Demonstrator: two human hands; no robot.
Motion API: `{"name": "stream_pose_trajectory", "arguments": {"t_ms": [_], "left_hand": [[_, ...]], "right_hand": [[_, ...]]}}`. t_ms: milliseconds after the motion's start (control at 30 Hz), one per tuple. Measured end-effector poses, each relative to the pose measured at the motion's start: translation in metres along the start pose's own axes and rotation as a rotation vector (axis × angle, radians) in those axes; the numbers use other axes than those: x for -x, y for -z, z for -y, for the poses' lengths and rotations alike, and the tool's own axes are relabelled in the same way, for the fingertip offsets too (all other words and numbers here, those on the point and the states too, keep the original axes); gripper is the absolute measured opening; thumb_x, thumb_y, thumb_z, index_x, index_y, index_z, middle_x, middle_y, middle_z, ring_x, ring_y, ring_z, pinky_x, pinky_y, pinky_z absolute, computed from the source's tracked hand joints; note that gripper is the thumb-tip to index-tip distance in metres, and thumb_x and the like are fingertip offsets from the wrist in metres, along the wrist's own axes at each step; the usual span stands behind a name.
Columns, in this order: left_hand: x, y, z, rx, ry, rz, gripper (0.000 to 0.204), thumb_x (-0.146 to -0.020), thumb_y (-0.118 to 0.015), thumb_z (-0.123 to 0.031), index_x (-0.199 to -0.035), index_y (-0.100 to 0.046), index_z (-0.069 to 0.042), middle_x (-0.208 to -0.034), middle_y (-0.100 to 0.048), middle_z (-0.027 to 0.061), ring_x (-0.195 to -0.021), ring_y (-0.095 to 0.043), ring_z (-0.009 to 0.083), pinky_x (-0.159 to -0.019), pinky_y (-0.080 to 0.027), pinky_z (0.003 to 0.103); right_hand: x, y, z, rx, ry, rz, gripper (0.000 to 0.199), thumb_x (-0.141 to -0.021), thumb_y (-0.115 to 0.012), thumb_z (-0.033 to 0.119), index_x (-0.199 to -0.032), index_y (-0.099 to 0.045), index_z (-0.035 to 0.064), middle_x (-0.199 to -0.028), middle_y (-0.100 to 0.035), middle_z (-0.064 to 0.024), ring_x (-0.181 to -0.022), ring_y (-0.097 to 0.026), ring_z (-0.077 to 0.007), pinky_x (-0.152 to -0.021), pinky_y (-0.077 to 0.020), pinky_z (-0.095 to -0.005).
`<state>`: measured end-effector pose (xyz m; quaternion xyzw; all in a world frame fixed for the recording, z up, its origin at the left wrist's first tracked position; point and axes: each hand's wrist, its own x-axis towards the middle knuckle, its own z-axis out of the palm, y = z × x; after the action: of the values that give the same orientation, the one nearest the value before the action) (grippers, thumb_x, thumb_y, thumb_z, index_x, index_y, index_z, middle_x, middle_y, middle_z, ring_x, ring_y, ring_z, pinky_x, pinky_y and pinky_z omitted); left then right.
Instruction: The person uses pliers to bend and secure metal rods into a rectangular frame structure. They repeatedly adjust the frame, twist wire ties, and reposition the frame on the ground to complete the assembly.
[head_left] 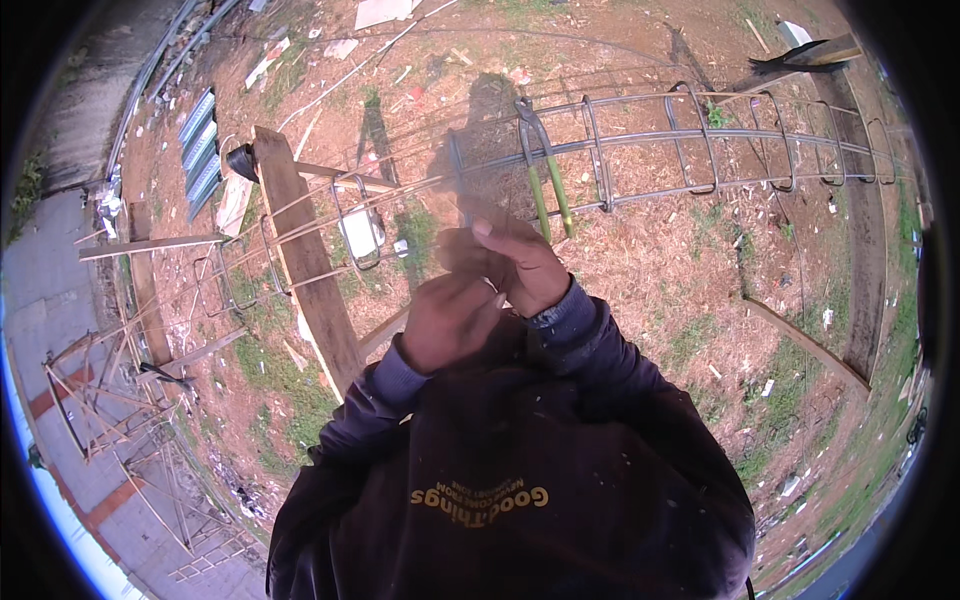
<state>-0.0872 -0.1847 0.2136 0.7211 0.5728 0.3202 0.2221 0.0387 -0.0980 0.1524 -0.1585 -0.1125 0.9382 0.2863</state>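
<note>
My left hand (450,315) is closed in front of my chest, fingers bent together; what they hold, if anything, is too small or hidden. Close against it is my right hand (530,262), its thumb raised and its other fingers smeared by motion. Just beyond both hands runs a long steel rebar cage (650,137) with several bent stirrups (599,150) around its lengthwise bars. A pair of pincers with green handles (537,195) rests across the cage bars, its dark jaws pointing away from me. Neither hand touches the pincers.
A wooden plank trestle (310,265) supports the cage at left, and another wooden support (862,230) stands at right. Ribbed metal sheets (200,150) lie at far left. More wooden frames (90,390) stand lower left. Litter is scattered over dirt and grass.
</note>
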Motion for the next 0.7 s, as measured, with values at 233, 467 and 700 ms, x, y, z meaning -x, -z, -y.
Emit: {"name": "stream_pose_trajectory", "arguments": {"t_ms": [233, 467, 700], "left_hand": [[0.039, -0.07, -0.005, 0.128, 0.189, 0.499, 0.022, -0.089, -0.069, -0.017, -0.106, -0.066, -0.005, -0.095, -0.067, 0.0161, -0.088, -0.066, 0.0299, -0.077, -0.052, 0.041], [0.007, -0.052, -0.009, 0.832, 0.567, -0.695, 0.045, -0.104, -0.052, -0.025, -0.134, -0.053, 0.008, -0.118, -0.068, 0.0205, -0.104, -0.068, 0.0259, -0.092, -0.052, 0.037], [0.024, -0.039, -0.017, 0.793, 0.706, -0.696, 0.045, -0.105, -0.051, -0.025, -0.133, -0.052, 0.01, -0.105, -0.071, 0.0205, -0.094, -0.071, 0.026, -0.087, -0.054, 0.037]], "right_hand": [[-0.029, 0.022, 0.116, 0.63, 0.774, -0.789, 0.036, -0.107, -0.043, 0.032, -0.106, -0.065, 0.004, -0.063, -0.038, 0.0032, -0.053, -0.035, -0.0039, -0.047, -0.0292, -0.0244], [0.008, 0.016, 0.042, 1.48, -0.036, 0.396, 0.043, -0.105, -0.044, 0.037, -0.101, -0.062, -0.0017, -0.082, -0.063, -0.0237, -0.081, -0.061, -0.0444, -0.073, -0.0471, -0.0475], [0.049, 0.038, -0.012, 1.247, -0.332, 0.277, 0.042, -0.105, -0.048, 0.034, -0.089, -0.062, -0.0023, -0.071, -0.06, -0.0131, -0.067, -0.059, -0.0228, -0.067, -0.0454, -0.0375]]}}
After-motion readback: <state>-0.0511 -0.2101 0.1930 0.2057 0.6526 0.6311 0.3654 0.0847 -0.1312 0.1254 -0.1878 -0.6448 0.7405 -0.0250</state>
